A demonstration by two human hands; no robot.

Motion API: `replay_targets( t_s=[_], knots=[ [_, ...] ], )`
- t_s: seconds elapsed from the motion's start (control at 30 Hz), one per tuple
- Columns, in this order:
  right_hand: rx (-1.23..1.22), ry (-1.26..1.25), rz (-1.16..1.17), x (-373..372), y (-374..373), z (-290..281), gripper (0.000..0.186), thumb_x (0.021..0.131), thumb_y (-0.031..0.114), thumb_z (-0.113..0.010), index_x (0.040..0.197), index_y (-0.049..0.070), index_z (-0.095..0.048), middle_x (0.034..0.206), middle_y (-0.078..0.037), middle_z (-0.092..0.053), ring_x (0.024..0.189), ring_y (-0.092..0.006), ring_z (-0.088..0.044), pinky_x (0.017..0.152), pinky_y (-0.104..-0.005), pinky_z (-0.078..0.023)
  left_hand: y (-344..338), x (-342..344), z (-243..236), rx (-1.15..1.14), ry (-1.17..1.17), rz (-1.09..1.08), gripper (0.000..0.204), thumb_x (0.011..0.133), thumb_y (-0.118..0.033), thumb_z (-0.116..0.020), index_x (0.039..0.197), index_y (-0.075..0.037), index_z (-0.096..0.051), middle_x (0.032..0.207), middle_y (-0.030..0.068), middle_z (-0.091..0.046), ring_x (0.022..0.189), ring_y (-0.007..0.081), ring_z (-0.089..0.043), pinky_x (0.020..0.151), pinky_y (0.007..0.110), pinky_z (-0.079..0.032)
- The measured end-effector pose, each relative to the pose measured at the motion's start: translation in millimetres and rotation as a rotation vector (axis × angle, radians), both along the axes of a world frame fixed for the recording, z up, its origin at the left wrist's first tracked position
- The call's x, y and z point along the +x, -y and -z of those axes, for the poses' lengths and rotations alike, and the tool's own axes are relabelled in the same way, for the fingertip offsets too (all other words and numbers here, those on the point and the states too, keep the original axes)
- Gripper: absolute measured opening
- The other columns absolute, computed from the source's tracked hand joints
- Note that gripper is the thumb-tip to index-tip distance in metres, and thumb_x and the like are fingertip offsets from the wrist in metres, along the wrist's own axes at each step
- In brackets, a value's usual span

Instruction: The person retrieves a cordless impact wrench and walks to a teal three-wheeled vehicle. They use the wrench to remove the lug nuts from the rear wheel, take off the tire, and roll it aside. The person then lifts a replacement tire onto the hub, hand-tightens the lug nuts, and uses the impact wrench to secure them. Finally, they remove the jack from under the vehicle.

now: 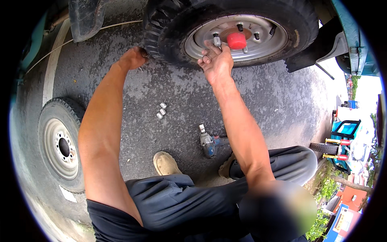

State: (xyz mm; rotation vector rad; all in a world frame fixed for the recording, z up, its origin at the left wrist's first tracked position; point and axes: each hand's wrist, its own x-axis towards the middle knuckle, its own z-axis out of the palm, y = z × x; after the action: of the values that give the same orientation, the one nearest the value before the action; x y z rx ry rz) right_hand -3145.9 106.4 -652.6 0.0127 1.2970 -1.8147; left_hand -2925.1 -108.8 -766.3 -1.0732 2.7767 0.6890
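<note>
A black tyre on a silver rim is mounted on the vehicle at the top, with a red hub cap at its centre. Several dark-tipped studs surround the cap. My right hand reaches to the rim, its fingers closed at a silver lug nut on a stud left of the cap. Another silver nut shows just below the cap. My left hand has its fingers curled against the left edge of the tyre; their tips are partly hidden.
Three loose lug nuts lie on the asphalt between my arms. A cordless impact wrench with a socket lies near my shoes. Another wheel is at the left. A thin hose or cord crosses the upper left.
</note>
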Motion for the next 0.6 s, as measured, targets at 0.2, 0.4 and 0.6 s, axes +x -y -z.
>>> replay_targets(
  t_s=[0.2, 0.4, 0.6],
  knots=[
    [0.010, -0.042, -0.028, -9, 11, -11, 0.051, 0.109, 0.044, -0.040, 0.111, -0.001, -0.062, 0.085, -0.012, -0.066, 0.059, -0.0157, -0.050, 0.060, -0.0374, -0.049, 20, -5, 24, 0.045, -0.089, 0.113, 0.036, 0.098, -0.027, -0.054, 0.126, -0.010, -0.067, 0.133, 0.0168, -0.067, 0.121, 0.0408, -0.061, 0.102, 0.046, -0.051],
    [0.117, -0.342, -0.515, 66, -33, -43, 0.035, 0.108, 0.029, -0.052, 0.112, -0.002, -0.068, 0.089, -0.011, -0.070, 0.069, -0.0134, -0.061, 0.060, -0.0315, -0.049, 55, 45, 91, 0.095, -0.251, 0.010, 0.027, 0.100, -0.025, -0.050, 0.116, -0.010, -0.067, 0.123, 0.0148, -0.069, 0.113, 0.0354, -0.063, 0.100, 0.040, -0.051],
    [-0.713, -1.638, -1.260, 138, -119, -133, 0.011, 0.090, 0.005, -0.068, 0.100, 0.003, -0.074, 0.095, -0.010, -0.072, 0.076, -0.0162, -0.067, 0.057, -0.0307, -0.051, 32, 52, 35, -0.042, 0.105, -0.005, 0.033, 0.096, -0.029, -0.063, 0.122, -0.009, -0.069, 0.125, 0.0137, -0.070, 0.114, 0.0331, -0.067, 0.102, 0.041, -0.053]
  ],
)
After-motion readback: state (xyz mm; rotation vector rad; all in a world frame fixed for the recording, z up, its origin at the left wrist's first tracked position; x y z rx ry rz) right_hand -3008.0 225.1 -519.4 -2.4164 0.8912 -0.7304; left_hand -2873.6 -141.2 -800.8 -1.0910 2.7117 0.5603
